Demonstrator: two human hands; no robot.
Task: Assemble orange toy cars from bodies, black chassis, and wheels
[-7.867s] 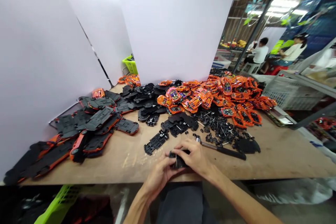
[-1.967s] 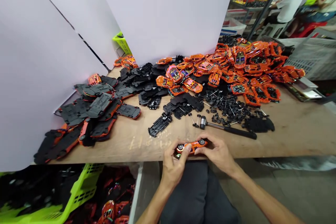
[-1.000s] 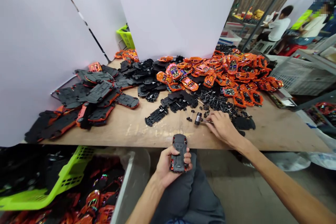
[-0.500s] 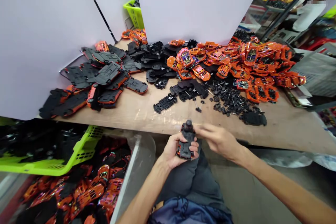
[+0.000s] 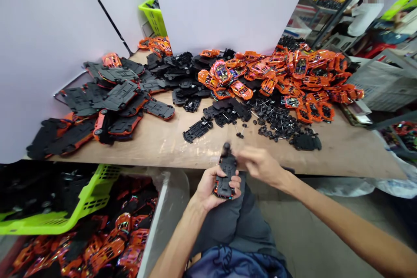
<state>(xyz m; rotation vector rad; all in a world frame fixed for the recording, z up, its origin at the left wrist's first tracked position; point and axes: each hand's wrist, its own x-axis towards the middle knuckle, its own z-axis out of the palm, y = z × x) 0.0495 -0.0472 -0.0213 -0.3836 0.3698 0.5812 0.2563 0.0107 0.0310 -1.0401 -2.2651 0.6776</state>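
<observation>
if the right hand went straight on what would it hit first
Probably the toy car in the left hand: the right hand points at its black underside, though depth is hard to judge.

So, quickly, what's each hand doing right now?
Left hand: closed, holding a small orange-and-black toy car.
Right hand: open, empty, just beside the car.

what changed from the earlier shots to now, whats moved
The left hand has lifted the orange toy car from the table edge to above the lap, underside up. The right hand reached out to the small hammer, which no longer lies on the table; a dark rounded head, probably its, shows at the car's far end. The orange car bodies and black wheels stayed piled on the wooden table.
</observation>
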